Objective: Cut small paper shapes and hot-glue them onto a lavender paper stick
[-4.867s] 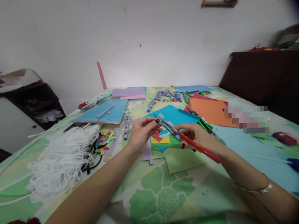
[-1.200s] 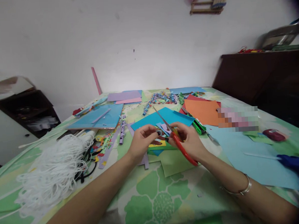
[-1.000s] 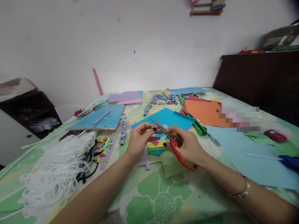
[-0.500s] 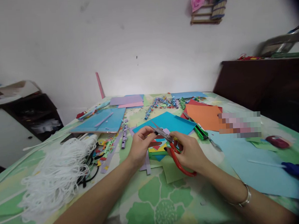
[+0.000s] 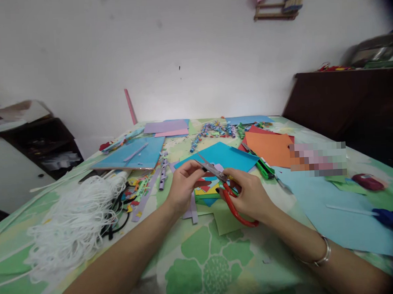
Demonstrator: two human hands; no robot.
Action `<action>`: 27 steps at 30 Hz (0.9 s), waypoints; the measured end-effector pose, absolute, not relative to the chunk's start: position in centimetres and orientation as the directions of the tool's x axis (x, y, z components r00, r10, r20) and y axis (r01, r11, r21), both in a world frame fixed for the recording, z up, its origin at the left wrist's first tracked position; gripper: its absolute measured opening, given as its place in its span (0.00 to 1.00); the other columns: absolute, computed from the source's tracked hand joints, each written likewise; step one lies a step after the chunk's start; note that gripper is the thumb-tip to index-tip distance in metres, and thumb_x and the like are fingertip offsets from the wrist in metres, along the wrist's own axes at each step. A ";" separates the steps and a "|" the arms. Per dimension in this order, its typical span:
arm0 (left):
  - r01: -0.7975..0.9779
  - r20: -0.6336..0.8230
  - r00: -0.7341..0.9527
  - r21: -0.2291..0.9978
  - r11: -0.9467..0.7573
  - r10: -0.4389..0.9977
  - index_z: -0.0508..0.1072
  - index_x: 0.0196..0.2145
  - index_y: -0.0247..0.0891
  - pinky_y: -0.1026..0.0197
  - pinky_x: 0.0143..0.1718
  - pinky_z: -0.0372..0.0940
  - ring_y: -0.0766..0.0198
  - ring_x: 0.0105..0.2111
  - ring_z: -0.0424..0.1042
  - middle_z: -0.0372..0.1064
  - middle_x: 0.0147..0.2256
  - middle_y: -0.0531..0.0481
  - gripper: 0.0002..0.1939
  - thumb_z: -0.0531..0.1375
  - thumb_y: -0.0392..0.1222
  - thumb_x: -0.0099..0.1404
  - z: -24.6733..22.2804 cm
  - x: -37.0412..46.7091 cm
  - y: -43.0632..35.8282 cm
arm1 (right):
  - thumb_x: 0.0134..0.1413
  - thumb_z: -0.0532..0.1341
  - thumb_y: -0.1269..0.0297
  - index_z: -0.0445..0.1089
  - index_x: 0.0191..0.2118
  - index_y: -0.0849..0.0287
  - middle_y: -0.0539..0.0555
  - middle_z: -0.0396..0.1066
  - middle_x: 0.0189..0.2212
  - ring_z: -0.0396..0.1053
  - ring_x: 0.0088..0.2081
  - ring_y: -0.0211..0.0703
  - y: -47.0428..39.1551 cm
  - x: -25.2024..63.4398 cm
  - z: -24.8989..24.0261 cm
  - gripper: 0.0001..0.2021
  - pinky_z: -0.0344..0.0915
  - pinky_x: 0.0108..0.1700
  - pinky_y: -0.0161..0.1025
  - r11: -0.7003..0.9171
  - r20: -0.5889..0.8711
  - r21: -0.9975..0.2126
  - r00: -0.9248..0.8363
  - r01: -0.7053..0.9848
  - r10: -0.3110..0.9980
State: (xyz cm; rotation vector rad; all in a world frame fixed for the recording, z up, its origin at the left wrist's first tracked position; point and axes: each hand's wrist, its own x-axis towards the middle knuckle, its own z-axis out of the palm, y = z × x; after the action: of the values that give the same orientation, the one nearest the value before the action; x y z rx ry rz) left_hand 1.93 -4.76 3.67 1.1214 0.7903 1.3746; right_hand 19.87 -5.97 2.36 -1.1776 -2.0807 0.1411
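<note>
My right hand (image 5: 250, 194) is closed around a pair of scissors (image 5: 231, 205) with red handles. The metal blades point up and to the left and lie close by the fingertips of my left hand (image 5: 186, 181). That hand is pinched, thumb against fingers; what it holds, if anything, is too small and hidden to make out. Beneath both hands are cut paper scraps (image 5: 207, 189) in yellow, red and green. A bright blue paper sheet (image 5: 221, 153) lies just beyond them, and a lilac paper strip (image 5: 193, 210) sticks out below my left hand.
A heap of white cord (image 5: 71, 219) is on the left, beside a blue paper pack (image 5: 134, 152). Rolled paper beads (image 5: 212, 131) lie further back. To the right are orange paper (image 5: 270, 147), a green cutter (image 5: 266, 169) and a light blue sheet (image 5: 335, 214).
The view has tipped slightly, so the table sits a little higher in the picture. My hands and the scissors keep nearly the same pose.
</note>
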 end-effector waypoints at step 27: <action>-0.328 0.167 0.099 0.936 -0.127 0.981 0.71 0.28 0.34 0.64 0.28 0.69 0.65 0.27 0.74 0.72 0.27 0.52 0.07 0.64 0.39 0.52 4.1 1.5 -4.6 | 0.49 0.61 0.60 0.70 0.43 0.57 0.53 0.71 0.28 0.65 0.26 0.41 -5.9 20.2 2.6 0.14 0.56 0.29 0.35 0.590 0.565 -0.342 -0.342 0.732 0.751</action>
State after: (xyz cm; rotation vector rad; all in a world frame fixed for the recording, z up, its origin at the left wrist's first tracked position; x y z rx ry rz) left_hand 1.46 -4.59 4.09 1.1251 0.8019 1.3593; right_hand 20.23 -5.87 2.62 -1.1712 -2.1187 0.0357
